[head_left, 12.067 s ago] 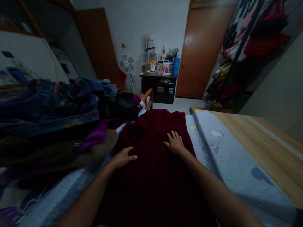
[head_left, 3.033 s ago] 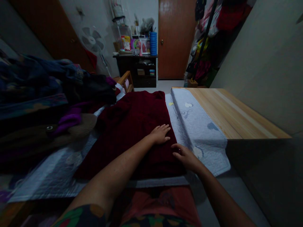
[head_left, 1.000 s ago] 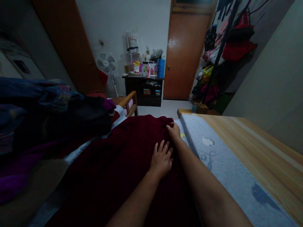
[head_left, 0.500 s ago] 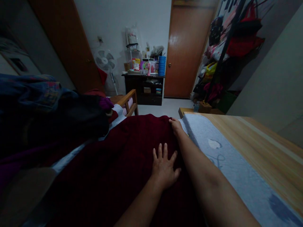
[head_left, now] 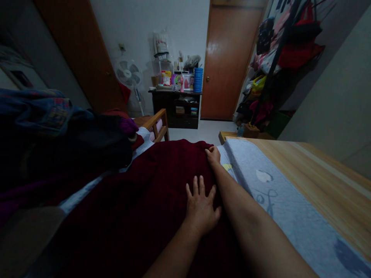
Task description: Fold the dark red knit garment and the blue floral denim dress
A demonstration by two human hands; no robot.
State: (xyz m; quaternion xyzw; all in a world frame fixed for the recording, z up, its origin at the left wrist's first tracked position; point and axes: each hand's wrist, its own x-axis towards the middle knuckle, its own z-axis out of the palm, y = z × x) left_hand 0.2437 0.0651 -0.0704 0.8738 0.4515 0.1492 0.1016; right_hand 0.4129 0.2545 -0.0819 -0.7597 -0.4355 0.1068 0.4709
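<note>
A dark red cloth [head_left: 162, 181], perhaps a garment or blanket, lies spread out in front of me with soft folds at its far edge. My left hand [head_left: 201, 210] rests flat on it, fingers spread. Farther out, my right hand [head_left: 213, 155] has its fingers closed on the cloth's far right corner. The lower part of the cloth is very dark, so its outline there is hard to make out. Right of the cloth lies a light blue patterned bed cover [head_left: 278, 197], beside my right forearm.
A pile of clothes [head_left: 95, 135] stands at the left, near a wooden chair [head_left: 159, 123]. Bare wooden boards [head_left: 324, 162] run along the right. Beyond are a white fan [head_left: 129, 73], a dark cabinet [head_left: 162, 110], a wooden door [head_left: 228, 65] and hanging bags [head_left: 298, 54].
My right hand has curled its fingers in on the cloth's corner, and that corner has shifted slightly right. My left hand has stayed nearly still, flat on the cloth.
</note>
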